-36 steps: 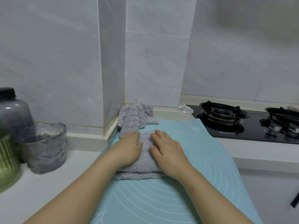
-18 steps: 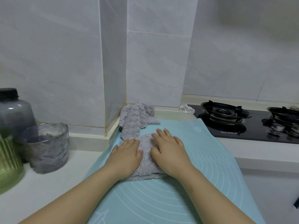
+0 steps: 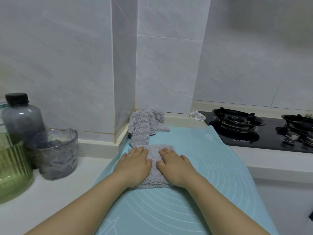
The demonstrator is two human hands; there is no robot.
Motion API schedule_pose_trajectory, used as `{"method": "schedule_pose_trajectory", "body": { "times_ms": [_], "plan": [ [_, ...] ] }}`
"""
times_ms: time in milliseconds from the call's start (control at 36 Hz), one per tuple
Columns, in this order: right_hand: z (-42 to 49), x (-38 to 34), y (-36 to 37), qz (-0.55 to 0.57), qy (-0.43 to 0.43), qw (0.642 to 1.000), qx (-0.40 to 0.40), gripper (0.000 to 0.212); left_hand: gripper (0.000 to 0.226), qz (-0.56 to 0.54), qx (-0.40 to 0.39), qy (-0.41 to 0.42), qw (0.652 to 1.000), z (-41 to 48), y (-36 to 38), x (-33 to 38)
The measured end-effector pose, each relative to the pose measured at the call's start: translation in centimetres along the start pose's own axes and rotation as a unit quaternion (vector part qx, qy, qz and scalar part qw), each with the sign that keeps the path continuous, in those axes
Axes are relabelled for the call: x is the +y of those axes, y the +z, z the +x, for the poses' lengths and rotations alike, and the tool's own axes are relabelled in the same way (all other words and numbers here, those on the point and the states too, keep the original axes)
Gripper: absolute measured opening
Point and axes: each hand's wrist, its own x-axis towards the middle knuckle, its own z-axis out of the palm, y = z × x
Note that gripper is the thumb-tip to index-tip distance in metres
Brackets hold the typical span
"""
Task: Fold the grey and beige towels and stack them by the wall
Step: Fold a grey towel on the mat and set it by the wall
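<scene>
Both hands are down on the cloth; the left hand (image 3: 135,162) lies flat, palm down, fingers straight and close together, pressing the left half of the folded grey fluffy towel (image 3: 153,180); the right hand (image 3: 175,164) lies flat in the same way on the right half, fingers straight, gripping nothing; a narrow strip of towel shows between the two thumbs. The folded towel sits on the pale blue silicone baking mat (image 3: 211,175), in its far left part, near the wall corner but not against it; just behind it a second, crumpled grey towel with a scalloped weave (image 3: 145,126) is bunched into the corner of the white tiled wall (image 3: 166,73), its near end touching the folded one. Off to the left on the white counter (image 3: 50,192) stand a rippled clear glass cup (image 3: 55,153), a smoky grey plastic bottle with a black cap (image 3: 22,119) and a ribbed green glass jar (image 3: 11,170); to the right, the black glass gas hob (image 3: 254,131), with a small white crumpled scrap (image 3: 198,115) at its near corner.
</scene>
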Motion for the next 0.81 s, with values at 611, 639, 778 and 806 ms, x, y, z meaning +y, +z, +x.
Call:
{"method": "schedule_pose_trajectory", "body": {
  "times_ms": [611,639,778,806],
  "plan": [
    [-1.2,0.7,-0.2,0.318,0.043,0.94,0.117,0.023,0.056,-0.079,0.052,-0.041,0.995,-0.4,0.4,-0.2],
    [-1.3,0.7,-0.2,0.344,0.03,0.931,0.116,0.022,0.056,-0.084,0.058,-0.037,0.994,-0.2,0.5,-0.3],
    [-1.4,0.4,-0.9,0.492,-0.028,0.862,0.118,0.034,0.062,-0.214,0.131,0.001,0.968,0.2,0.6,-1.0],
    [-1.4,0.5,-1.2,0.526,-0.03,0.842,0.114,0.036,0.066,-0.257,0.15,0.009,0.955,0.1,0.4,-0.9]
  ]
}}
